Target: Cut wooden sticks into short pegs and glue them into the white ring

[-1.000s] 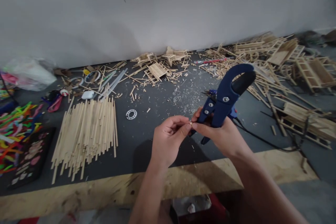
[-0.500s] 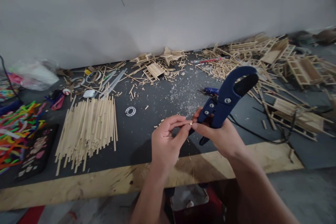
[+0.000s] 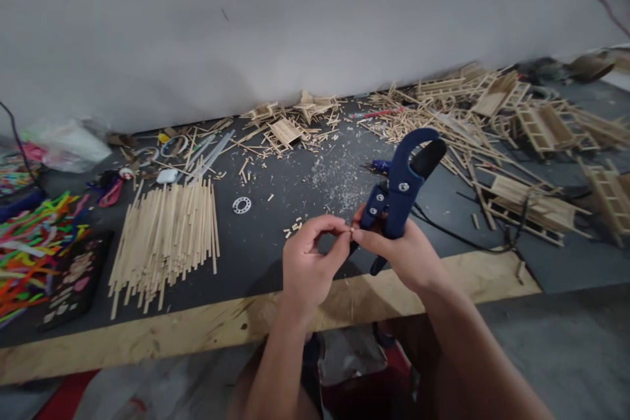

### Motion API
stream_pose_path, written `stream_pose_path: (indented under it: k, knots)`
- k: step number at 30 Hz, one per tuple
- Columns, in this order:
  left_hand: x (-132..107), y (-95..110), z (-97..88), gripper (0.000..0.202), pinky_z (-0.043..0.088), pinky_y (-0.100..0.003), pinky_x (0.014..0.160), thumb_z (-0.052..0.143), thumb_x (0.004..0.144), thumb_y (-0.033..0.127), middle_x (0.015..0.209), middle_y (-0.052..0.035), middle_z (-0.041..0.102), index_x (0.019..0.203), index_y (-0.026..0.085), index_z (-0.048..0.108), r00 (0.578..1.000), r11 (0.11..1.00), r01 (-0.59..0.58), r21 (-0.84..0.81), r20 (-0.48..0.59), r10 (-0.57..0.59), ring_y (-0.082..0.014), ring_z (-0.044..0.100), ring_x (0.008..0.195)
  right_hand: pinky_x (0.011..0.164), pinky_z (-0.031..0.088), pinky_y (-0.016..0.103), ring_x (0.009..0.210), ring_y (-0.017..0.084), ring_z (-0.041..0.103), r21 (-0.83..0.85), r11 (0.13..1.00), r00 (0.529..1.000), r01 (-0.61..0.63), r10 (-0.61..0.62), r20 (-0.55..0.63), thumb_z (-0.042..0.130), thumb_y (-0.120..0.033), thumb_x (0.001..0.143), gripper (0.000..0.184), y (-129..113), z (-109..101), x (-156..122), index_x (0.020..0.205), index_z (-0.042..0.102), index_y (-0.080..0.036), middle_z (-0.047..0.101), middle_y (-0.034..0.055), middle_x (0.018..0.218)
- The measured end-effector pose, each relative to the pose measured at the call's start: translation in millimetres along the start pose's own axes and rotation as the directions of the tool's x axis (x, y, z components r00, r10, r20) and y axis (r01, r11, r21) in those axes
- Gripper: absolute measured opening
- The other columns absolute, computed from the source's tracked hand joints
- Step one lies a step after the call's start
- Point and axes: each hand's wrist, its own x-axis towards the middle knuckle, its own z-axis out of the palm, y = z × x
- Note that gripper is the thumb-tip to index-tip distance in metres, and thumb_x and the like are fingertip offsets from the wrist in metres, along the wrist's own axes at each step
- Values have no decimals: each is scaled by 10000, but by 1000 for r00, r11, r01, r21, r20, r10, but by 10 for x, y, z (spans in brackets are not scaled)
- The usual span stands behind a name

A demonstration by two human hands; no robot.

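My left hand is closed, its thumb and index finger pinching a tiny piece of pale wooden stick. My right hand grips a dark blue cutter with silver bolts. Its curved, hooked end with a black inner part points up and away from me. The thumb tip of my right hand meets the wooden bit at my left fingertips. Fingers hide most of that bit and the lower part of the cutter. Several short cut pieces lie on the dark mat just beyond my left hand.
A pile of thin wooden sticks lies left, beside a dark patterned phone and colourful strips. A white ring sits nearer the middle. Small stick-built models crowd the right. A blue pen-like tool with a cable lies behind the cutter.
The view has shifted slightly, showing more of the right side. Both hands stay together at the small wooden piece, and the cutter appears a little lower and further left.
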Motion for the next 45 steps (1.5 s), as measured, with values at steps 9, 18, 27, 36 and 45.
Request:
stream_pose_path:
  k: [9,18,27,36,45]
  knots:
    - [-75,57,8,49,481,-242,697,620,748,159,767,-12,629,781,195,627,996,998,47,30,74,-49,-129,595,726,721,439,290,738,156,538,-56,998,997,5,-9,-75,647,-269,676,175,-1,21,-96,810,611,-162,596,15,766]
    - [-94,86,-21,69,464,-234,682,623,745,228,774,-21,624,770,170,596,956,965,250,-77,179,-233,-125,589,730,698,435,286,679,153,561,-25,1000,996,-17,15,-87,633,-247,664,157,30,-10,-118,798,610,-168,610,0,712]
    - [339,-226,-673,246,437,-220,627,622,720,368,729,-4,618,866,170,614,957,907,284,312,-156,-246,-114,557,642,727,428,305,661,153,578,51,999,996,-9,13,-92,630,-246,690,142,13,-91,-92,809,596,-177,622,-6,666]
    - [898,-603,-1013,211,419,-319,797,552,712,220,941,-98,661,899,169,636,982,514,177,839,-116,-149,-225,597,851,723,436,315,671,162,582,6,999,997,-37,37,-70,613,-258,694,155,-33,-72,-105,823,578,-181,615,-5,671]
    - [1202,-865,-1024,163,424,-322,725,520,719,184,781,-81,676,810,195,655,981,426,97,899,-15,-191,-237,608,764,711,442,301,676,164,587,-22,999,997,-49,48,-55,589,-233,691,125,-59,-107,-97,806,589,-184,626,1,670]
